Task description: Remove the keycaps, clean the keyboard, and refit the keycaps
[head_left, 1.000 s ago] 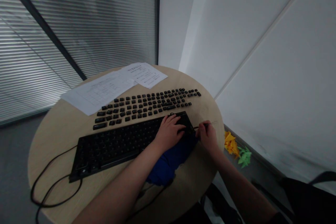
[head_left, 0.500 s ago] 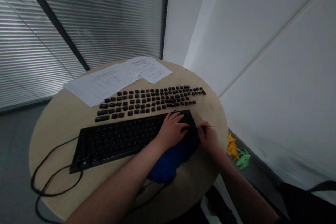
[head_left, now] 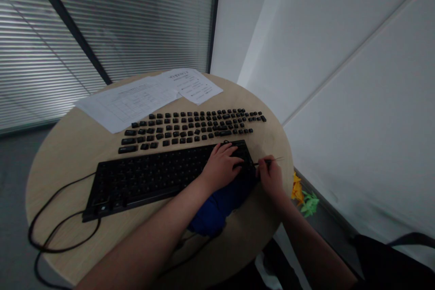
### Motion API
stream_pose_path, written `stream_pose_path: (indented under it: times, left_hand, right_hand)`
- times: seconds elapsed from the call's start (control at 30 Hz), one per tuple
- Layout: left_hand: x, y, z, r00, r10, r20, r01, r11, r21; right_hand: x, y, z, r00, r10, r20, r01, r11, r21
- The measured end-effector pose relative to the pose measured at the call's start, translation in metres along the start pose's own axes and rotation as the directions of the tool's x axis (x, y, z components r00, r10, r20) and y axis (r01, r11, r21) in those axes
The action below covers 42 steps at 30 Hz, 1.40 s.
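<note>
Close to the desk's (head_left: 64, 149) right rim, the right hand's (head_left: 271, 177) fingers are clenched on a thin dark implement (head_left: 268, 161), just beside the black keyboard (head_left: 149, 172). The left hand (head_left: 220, 166) lies on the keyboard's right end, fingers released and spread. Wood shows between the keyboard's left end and the rim (a black cable (head_left: 50, 204) loops across it). Blue cloth (head_left: 210, 216) bunches along the near edge. Beyond the keyboard sit rows of loose keycaps (head_left: 190, 126), then papers (head_left: 136, 99); blinds (head_left: 146, 22) and a white wall (head_left: 356, 99) stand behind.
</note>
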State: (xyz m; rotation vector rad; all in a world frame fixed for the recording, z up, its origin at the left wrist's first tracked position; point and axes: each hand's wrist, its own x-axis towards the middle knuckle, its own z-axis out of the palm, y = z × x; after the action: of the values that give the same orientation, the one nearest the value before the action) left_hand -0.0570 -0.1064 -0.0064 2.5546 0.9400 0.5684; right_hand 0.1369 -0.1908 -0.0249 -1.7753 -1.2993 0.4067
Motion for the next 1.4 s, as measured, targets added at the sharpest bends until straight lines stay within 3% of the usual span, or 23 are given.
stream_pose_path:
  times: [0.27, 0.5, 0.73, 1.13, 1.4]
  left_hand:
    - [-0.0003, 0.0017, -0.0025, 1.000, -0.012, 0.019, 0.012, 1.000, -0.005]
    - [0.0007, 0.0013, 0.0002, 1.000, -0.010, 0.014, 0.010, 0.999, -0.033]
    - [0.0009, 0.0024, -0.0014, 1.000, -0.018, 0.021, 0.018, 1.000, -0.017]
    - [0.0004, 0.0020, -0.0013, 0.999, -0.023, 0.023, 0.024, 0.999, -0.030]
    - [0.0007, 0.0031, -0.0036, 1.000, -0.005, 0.021, 0.006, 1.000, -0.015]
  right_hand:
    - [-0.0007, 0.0023, -0.0016, 0.998, -0.045, 0.043, 0.045, 0.999, -0.006]
    - [0.0014, 0.0028, -0.0021, 0.984, -0.113, 0.135, 0.136, 0.976, -0.170]
    - [0.0003, -0.0002, -0.0017, 1.000, 0.026, 0.000, -0.026, 0.999, 0.043]
    - [-0.0002, 0.0063, 0.0003, 0.998, 0.068, 0.005, -0.067, 0.961, 0.268]
    - [-0.0034, 0.0073, -0.0042, 0.999, -0.053, 0.005, 0.053, 0.999, -0.014]
